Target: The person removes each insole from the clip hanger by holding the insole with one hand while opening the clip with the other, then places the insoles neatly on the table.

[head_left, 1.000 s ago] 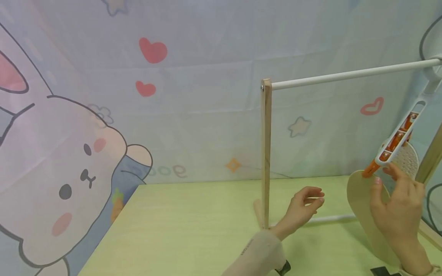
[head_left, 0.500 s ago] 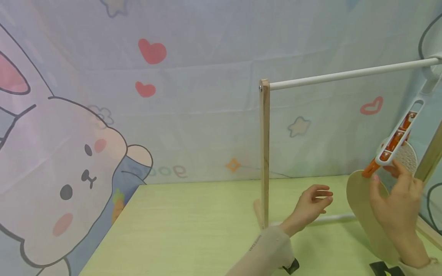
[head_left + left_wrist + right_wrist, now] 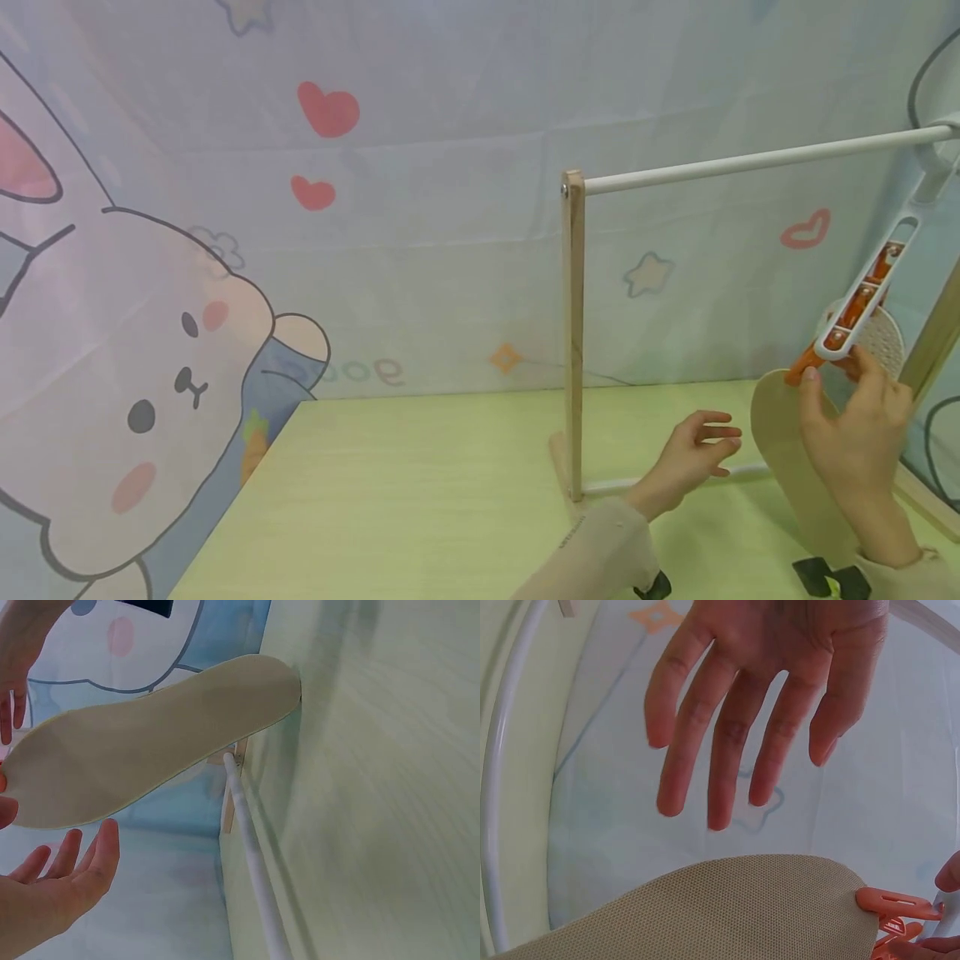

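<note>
A beige insole (image 3: 795, 458) hangs tilted from an orange clip (image 3: 804, 367) on a white hanger (image 3: 870, 283). My right hand (image 3: 862, 433) pinches that clip between thumb and forefinger; in the right wrist view, only its fingertips show at the edge around the clip (image 3: 900, 906). My left hand (image 3: 693, 457) is just left of the insole, fingers relaxed and slightly bent, touching nothing. Facing the right wrist camera, the left hand (image 3: 772, 697) spreads its fingers above the insole (image 3: 757, 907). In the left wrist view, the insole (image 3: 172, 735) spans above the left hand (image 3: 60, 892).
A white rod (image 3: 750, 162) on a wooden post (image 3: 573, 333) carries the hanger. Behind the right hand hangs a second, dotted pale piece (image 3: 885, 342). A lower white bar (image 3: 611, 485) crosses the pale green table (image 3: 375, 492). A printed curtain (image 3: 450, 250) backs the scene.
My left hand has moved right, closer to the insole. The right hand stays at the clip, its thumb now a little higher against it.
</note>
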Demonstrator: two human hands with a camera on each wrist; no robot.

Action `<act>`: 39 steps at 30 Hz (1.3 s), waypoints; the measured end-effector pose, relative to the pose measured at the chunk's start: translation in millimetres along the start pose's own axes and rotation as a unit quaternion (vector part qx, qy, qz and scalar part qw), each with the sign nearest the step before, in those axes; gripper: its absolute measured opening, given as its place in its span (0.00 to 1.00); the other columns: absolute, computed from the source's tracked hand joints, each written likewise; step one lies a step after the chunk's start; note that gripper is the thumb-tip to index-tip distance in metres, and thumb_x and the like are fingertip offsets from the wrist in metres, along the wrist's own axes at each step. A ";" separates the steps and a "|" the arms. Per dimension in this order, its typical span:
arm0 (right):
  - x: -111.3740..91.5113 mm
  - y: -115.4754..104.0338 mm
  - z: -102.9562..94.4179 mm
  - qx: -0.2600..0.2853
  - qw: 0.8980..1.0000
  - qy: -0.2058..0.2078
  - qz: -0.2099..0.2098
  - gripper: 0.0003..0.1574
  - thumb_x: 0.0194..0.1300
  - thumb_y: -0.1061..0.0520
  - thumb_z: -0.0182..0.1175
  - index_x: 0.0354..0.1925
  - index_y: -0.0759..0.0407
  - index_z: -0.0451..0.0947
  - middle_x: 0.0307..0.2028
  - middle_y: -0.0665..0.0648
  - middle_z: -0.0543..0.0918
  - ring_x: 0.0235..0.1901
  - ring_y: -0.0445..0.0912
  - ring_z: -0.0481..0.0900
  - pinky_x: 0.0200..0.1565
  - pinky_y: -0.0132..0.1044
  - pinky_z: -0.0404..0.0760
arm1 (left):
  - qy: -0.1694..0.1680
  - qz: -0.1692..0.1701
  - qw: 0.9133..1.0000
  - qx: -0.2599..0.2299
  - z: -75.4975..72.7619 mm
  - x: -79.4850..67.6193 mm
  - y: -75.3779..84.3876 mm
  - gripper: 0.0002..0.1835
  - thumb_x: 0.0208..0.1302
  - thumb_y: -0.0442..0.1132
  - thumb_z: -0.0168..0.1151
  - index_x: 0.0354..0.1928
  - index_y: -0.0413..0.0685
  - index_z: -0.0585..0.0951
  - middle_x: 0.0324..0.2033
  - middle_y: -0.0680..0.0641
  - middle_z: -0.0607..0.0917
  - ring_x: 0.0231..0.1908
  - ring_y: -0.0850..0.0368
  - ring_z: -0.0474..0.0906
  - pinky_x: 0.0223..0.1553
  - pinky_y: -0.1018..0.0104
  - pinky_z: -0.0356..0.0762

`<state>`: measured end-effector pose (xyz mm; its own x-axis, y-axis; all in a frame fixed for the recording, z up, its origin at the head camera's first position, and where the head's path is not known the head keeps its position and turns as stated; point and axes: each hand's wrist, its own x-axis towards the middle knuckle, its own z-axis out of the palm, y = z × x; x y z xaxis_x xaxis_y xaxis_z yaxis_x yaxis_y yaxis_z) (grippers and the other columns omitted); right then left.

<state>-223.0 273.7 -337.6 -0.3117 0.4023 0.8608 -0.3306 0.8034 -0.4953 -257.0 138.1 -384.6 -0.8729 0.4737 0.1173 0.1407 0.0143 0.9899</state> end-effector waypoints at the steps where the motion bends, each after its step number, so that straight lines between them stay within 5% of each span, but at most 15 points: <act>1: 0.3 -0.1 -0.1 -0.001 1.000 -0.002 0.003 0.28 0.53 0.61 0.54 0.51 0.77 0.64 0.39 0.77 0.76 0.37 0.64 0.62 0.37 0.39 0.53 | -0.001 -0.003 1.000 -0.003 1.3 0.5 -0.6 0.15 0.61 0.36 0.54 0.51 0.48 0.71 0.45 0.48 0.81 0.41 0.60 0.79 0.31 0.71 0.78; 16: 4.8 6.1 -0.9 0.001 0.999 -0.032 0.003 0.25 0.53 0.61 0.52 0.45 0.80 0.67 0.38 0.78 0.73 0.35 0.65 0.62 0.39 0.34 0.50 | 0.007 -0.040 0.999 -0.003 20.4 4.4 -3.1 0.17 0.60 0.35 0.55 0.53 0.49 0.70 0.46 0.50 0.79 0.41 0.58 0.79 0.33 0.70 0.78; 23: 6.4 6.9 0.4 -0.002 0.999 -0.030 0.011 0.23 0.53 0.62 0.53 0.44 0.78 0.69 0.38 0.76 0.74 0.37 0.67 0.63 0.38 0.46 0.54 | 0.016 -0.058 0.998 -0.013 21.5 5.7 -3.0 0.18 0.59 0.36 0.56 0.52 0.51 0.70 0.45 0.50 0.79 0.42 0.58 0.79 0.34 0.67 0.79; 39: 8.6 9.2 3.9 0.010 0.999 -0.040 0.026 0.21 0.53 0.64 0.54 0.43 0.79 0.68 0.33 0.75 0.72 0.34 0.62 0.64 0.40 0.47 0.55 | 0.007 -0.058 0.998 -0.027 21.3 9.1 -11.1 0.19 0.60 0.36 0.56 0.54 0.50 0.69 0.47 0.50 0.78 0.43 0.52 0.79 0.35 0.64 0.79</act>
<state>-232.2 282.8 -335.2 -0.3987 0.4057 0.8225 -0.3306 0.7730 -0.5415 -256.6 161.0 -396.2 -0.8883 0.4593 0.0017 0.0129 0.0213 0.9997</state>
